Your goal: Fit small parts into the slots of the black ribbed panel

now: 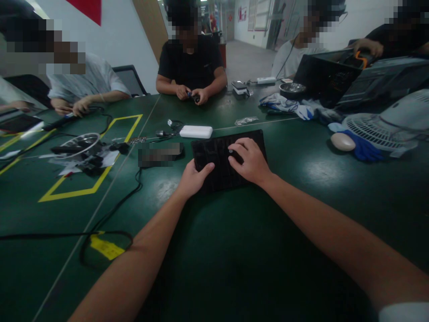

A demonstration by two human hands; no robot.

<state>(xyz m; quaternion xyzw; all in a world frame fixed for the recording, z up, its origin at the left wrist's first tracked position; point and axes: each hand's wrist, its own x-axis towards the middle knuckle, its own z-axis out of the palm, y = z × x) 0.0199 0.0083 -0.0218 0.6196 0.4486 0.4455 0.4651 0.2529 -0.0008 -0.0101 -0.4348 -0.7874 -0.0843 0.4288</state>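
Note:
A flat black rectangular panel or shallow tray lies in front of me on the green table, and dark shapes on its surface are hard to make out. My left hand grips its left edge, thumb over the top and the other fingers hidden beneath. Over the right part of the panel, my right hand curls its fingers around a small black piece with a round grey spot at its end. The exact kind of that piece is unclear.
Beyond the panel lies a white power bank. A black device with a cable and a metal bowl among black parts are on the left. At right are a white fan and blue gloves. Several people sit around the table.

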